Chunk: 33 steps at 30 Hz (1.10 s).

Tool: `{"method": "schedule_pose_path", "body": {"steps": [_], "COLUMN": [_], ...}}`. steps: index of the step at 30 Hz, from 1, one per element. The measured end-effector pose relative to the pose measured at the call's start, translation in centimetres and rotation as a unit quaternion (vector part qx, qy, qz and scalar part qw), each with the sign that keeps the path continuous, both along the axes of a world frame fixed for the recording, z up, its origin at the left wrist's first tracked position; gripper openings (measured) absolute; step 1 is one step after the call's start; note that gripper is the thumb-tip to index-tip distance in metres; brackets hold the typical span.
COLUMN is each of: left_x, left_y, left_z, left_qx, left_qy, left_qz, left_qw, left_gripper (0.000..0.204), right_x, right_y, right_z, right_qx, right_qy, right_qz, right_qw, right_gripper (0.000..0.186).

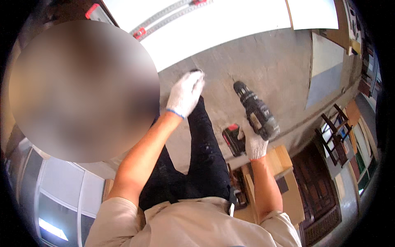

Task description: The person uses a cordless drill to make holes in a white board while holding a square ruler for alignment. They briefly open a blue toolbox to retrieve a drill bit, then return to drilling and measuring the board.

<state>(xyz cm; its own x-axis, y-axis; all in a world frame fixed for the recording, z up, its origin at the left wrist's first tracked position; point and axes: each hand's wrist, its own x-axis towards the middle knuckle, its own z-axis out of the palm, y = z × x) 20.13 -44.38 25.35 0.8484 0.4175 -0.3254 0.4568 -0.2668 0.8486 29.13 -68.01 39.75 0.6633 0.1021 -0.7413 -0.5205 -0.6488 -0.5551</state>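
My right hand (255, 145), in a white knit glove, grips a black cordless drill (260, 113) by its handle. The drill points forward and to the left, and its black-and-red battery (233, 140) shows beside the hand. My left hand (186, 95), gloved in white with a blue cuff, is raised in front of my legs, near the edge of a white board (230, 31). Its fingers are drawn together and slightly blurred. A small dark spot shows at their tips, but I cannot make out what it is.
Two grey marked strips (164, 18) with red pieces lie on the board. Concrete floor (271, 61) stretches beyond my legs. To my right are a wooden box (279, 160), a carved dark wooden panel (314, 185) and a dark wooden frame (335, 136). A blurred disc hides much of the left.
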Motion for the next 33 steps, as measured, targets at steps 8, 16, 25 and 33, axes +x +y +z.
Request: {"method": "schedule_pose_path", "body": {"steps": [8, 16, 25, 33], "left_x": [-1.8, 6.8, 9.0, 2.0], "left_y": [2.4, 9.0, 7.5, -2.5], "left_z": [1.0, 1.5, -0.5, 0.6], "left_qx": [-0.004, 0.152, 0.352, -0.05], "left_qy": [0.07, 0.025, -0.08, 0.061], "left_qz": [0.016, 0.044, -0.088, -0.289], "left_qw": [0.997, 0.987, 0.929, 0.954], "left_gripper": [0.03, 0.031, 0.04, 0.045], "right_x": [-0.7, -1.3, -2.0, -2.2], "right_y": [-2.5, -2.4, -3.0, -3.1], "right_z": [-1.2, -1.1, -1.8, -1.4], "right_qx": [-0.009, -0.019, -0.007, -0.047], "right_qy": [-0.006, 0.011, 0.024, 0.071], "right_qz": [0.054, 0.067, 0.044, 0.012], "right_qw": [0.998, 0.998, 0.999, 0.996], "right_gripper": [0.022, 0.027, 0.032, 0.032]}}
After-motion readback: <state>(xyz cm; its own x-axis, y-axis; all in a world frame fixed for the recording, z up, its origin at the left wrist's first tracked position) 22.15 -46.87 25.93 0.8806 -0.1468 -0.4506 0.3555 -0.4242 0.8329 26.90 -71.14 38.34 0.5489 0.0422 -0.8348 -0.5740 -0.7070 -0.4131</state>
